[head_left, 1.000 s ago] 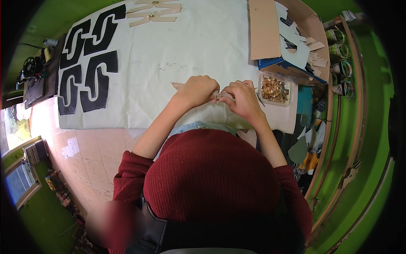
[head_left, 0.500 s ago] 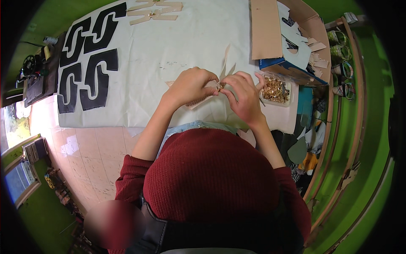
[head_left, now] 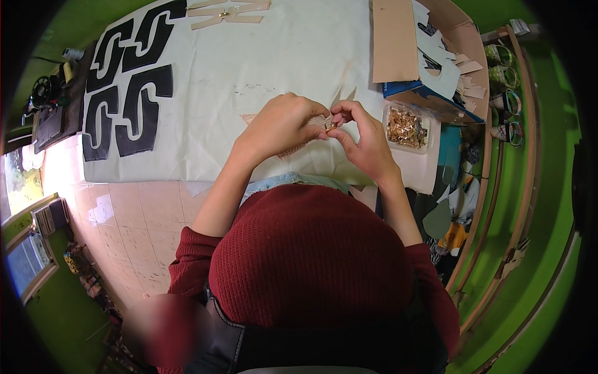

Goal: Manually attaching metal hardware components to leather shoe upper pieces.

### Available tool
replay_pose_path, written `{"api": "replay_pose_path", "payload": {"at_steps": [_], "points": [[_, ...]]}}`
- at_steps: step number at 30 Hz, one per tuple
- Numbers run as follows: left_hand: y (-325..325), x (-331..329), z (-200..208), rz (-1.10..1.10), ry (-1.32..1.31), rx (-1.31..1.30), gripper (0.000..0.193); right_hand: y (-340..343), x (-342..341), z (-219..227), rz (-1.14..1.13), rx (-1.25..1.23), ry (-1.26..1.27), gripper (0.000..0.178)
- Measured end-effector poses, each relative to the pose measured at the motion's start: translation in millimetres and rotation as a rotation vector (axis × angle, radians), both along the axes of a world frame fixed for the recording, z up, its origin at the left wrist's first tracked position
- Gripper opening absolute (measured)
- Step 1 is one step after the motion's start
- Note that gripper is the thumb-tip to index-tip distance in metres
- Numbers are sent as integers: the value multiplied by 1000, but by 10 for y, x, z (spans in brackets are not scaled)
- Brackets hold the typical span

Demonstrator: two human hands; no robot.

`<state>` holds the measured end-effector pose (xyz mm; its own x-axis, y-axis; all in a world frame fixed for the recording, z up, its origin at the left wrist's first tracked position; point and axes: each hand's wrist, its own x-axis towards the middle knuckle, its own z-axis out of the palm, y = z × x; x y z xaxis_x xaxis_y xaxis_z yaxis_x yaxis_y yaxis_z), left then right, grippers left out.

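Note:
Over the near middle of the table, my left hand [head_left: 281, 123] is closed, thumb and fingers pinching a beige textured strap piece [head_left: 321, 122]. My right hand [head_left: 369, 138] meets it there, its thumb and forefinger closed on the same piece around a small gold metal fitting [head_left: 331, 128]. Thin ends of the strap stick out beyond the fingers, and part of it lies hidden under my left hand. At the far edge rest similar beige strap pieces [head_left: 246, 20], one with a gold fitting at its middle. A clear plastic tub [head_left: 427, 144] of small gold fittings stands just right of my right hand.
Several black curved cut-out pieces [head_left: 147, 112] lie on the left of the pale-covered table [head_left: 205, 124]. An open cardboard box [head_left: 393, 47] full of scraps occupies the far right corner. Beyond the right edge, sandals [head_left: 507, 106] hang on a wooden rack [head_left: 523, 149].
My right hand's fingers have curled in closer around the gold fitting, the outer fingers drawing away from the tub. My left hand keeps its pinch. The view has shifted slightly.

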<state>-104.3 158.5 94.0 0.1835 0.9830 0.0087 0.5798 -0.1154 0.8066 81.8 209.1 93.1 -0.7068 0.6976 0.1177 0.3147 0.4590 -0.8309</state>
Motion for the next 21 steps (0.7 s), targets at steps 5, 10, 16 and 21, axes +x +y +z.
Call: {"api": "replay_pose_path", "payload": {"at_steps": [5, 10, 16, 21], "points": [[-11, 0, 41, 14, -14, 23, 24, -33, -16, -10, -25, 45, 54, 28], [-26, -11, 134, -3, 44, 19, 22, -60, -25, 27, -60, 111, 66, 29], [-79, 18, 132, 47, 70, 109, 23, -108, -24, 50, -118, 236, 45, 29], [-87, 52, 161, 64, 92, 69, 24, -76, -14, 67, -122, 194, 46, 29]]}}
